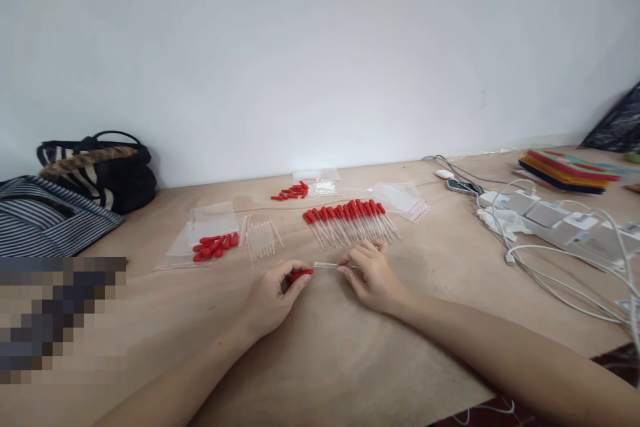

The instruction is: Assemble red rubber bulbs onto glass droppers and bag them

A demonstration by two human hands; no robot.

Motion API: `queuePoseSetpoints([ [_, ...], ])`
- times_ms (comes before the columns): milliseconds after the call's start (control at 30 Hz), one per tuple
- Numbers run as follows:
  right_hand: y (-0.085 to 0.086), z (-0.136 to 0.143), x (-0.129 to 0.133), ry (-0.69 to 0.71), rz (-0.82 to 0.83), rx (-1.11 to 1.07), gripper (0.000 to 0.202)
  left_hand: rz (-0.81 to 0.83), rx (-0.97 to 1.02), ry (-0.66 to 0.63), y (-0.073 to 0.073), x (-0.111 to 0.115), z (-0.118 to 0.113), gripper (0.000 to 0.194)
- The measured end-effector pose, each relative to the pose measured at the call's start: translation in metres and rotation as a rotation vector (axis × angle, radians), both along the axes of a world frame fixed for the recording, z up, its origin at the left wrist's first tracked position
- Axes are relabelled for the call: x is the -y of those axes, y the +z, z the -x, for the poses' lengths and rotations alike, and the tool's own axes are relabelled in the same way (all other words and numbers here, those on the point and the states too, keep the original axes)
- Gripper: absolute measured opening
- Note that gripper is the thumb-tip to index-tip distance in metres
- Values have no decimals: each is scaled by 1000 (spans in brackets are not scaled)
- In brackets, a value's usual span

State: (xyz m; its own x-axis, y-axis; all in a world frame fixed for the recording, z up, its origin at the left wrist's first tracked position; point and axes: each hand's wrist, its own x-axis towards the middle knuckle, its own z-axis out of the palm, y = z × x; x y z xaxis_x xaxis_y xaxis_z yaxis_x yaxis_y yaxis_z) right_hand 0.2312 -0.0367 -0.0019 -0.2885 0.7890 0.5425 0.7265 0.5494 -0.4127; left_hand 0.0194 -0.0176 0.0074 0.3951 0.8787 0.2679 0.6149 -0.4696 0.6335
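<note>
My left hand (pixel 280 293) pinches a red rubber bulb (pixel 301 275) between thumb and fingers. Facing it, my right hand (pixel 369 275) holds a clear thin tube (pixel 326 265), whose free end points at the bulb with a small gap between them. Beyond my hands lies a row of clear tubes capped with red bulbs (pixel 345 219). Loose clear tubes (pixel 261 240) are to the left of that row. Farther left, several loose red bulbs (pixel 215 247) rest on clear plastic bags (pixel 214 215).
Small red pieces (pixel 291 192) and short clear pieces (pixel 325 188) lie near the wall. A plastic bag (pixel 400 199) is right of the row. White chargers and cables (pixel 565 223) fill the right; bags (pixel 117 173) stand at left.
</note>
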Motion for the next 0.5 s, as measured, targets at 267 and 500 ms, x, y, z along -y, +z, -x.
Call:
queuePoseSetpoints([
  [267, 1, 5, 4, 9, -59, 23, 16, 74, 148, -19, 1, 0, -1, 17],
  [500, -2, 4, 4, 29, -125, 66, 21, 92, 194, 5, 0, -1, -2, 17],
])
